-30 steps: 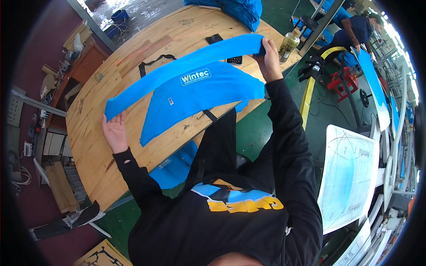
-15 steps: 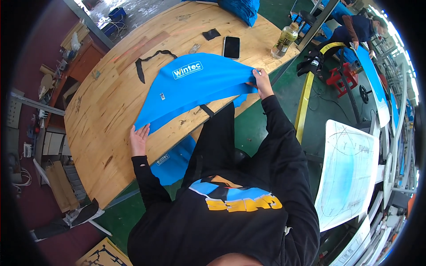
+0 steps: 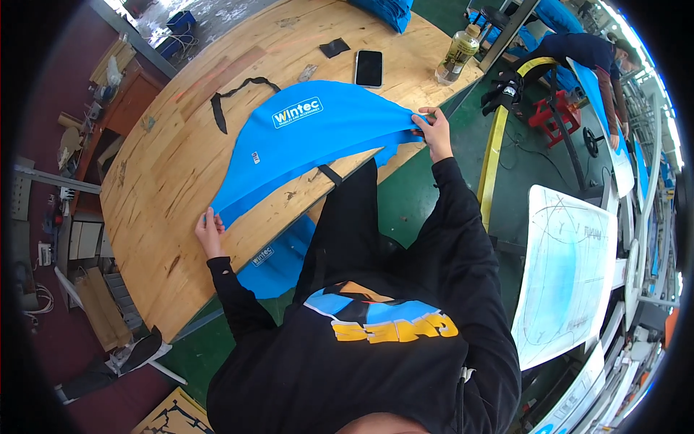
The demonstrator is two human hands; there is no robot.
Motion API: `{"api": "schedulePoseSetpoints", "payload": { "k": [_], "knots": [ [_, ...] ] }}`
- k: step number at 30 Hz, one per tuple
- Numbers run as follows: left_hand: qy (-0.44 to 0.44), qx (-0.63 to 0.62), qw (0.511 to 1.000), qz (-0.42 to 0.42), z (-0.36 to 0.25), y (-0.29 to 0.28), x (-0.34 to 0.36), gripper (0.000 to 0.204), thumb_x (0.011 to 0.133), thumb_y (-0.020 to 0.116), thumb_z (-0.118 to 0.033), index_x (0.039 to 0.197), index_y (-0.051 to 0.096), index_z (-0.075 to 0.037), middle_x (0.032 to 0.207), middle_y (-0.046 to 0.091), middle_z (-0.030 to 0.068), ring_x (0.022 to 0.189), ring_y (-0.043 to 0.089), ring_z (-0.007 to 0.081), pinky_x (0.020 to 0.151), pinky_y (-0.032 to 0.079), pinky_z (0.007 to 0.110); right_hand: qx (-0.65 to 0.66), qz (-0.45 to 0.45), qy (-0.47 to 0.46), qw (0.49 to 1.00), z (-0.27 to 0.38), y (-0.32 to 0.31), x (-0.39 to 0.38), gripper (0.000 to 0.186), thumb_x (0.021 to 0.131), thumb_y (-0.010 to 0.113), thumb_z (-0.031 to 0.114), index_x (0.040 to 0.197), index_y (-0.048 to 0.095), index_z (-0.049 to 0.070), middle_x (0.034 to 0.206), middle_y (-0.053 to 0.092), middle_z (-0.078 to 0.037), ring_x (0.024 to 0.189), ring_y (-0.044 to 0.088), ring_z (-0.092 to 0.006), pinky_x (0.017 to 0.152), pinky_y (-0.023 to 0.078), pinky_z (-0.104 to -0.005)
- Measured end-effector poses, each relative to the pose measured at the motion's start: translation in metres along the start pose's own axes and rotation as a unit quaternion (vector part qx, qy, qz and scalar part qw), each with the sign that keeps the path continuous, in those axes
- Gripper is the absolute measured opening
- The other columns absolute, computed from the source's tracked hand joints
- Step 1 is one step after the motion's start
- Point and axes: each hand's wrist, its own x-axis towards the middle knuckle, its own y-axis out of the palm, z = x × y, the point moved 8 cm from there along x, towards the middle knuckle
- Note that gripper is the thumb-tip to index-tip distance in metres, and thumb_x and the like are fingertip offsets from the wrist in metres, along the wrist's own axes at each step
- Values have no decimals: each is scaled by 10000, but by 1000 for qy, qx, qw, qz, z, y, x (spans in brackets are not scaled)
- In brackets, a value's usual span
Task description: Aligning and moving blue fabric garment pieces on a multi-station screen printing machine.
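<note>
A blue fabric cover [image 3: 289, 148] with a printed white emblem and a small tag lies spread on the wooden table, its long edge bowed toward me. My left hand [image 3: 210, 231] pinches its near left corner. At the opposite end, my right hand [image 3: 433, 133] grips the right corner between thumb and fingers, near the table's edge. The cover looks stretched between both hands. A black strap [image 3: 330, 175] shows at the table's front edge below the fabric. Beyond the cover lies another thin black strap [image 3: 242, 90].
On the wooden table [image 3: 166, 210] are a phone [image 3: 369, 69], a black patch [image 3: 334, 48] and a bottle [image 3: 459, 54]. More blue fabric [image 3: 278, 264] hangs below the edge. At right stand a yellow bar [image 3: 493, 163] and a white marked panel [image 3: 567, 271]; a co-worker [image 3: 578, 54] bends over blue material.
My left hand has moved slightly left, its fingers now closed on the corner. The cover is drawn flatter between my hands. The co-worker's arm has reached lower along the blue material.
</note>
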Motion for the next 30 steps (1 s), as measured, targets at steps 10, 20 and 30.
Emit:
{"api": "schedulePoseSetpoints", "payload": {
  "k": [10, 20, 30],
  "knots": [
    [398, 453, 779, -171, -129, 61, -76, 215, 849, 587, -169, 1021, 603, -41, 1089, 598, 128, 1050, 531, 329, 895, 416, 432, -228, -166, -232, 931, 17, -25, -22, 192, 783, 697, 74, 933, 590, 19, 863, 649, -94, 830, 626, -211, 737, 491, -350],
    [452, 394, 792, 113, -141, 280, -18, 406, 928, 504, -329, 1303, 519, -174, 1408, 443, 79, 1300, 390, 325, 1087, 260, 491, -507, 18, -389, 769, 47, 196, -44, 430, 875, 548, 440, 1241, 552, 214, 1392, 449, -83, 1333, 347, -287, 1063, 218, -583],
    [305, 500, 811, 6, -100, 195, 57, 532, 950, 354, -515, 1447, 307, -330, 1524, 260, 67, 1380, 246, 374, 1103, 156, 579, -557, 41, -344, 755, 7, 198, -35, 509, 896, 466, 510, 1364, 459, 309, 1478, 349, -46, 1370, 292, -274, 1104, 125, -585]
  ]
}}
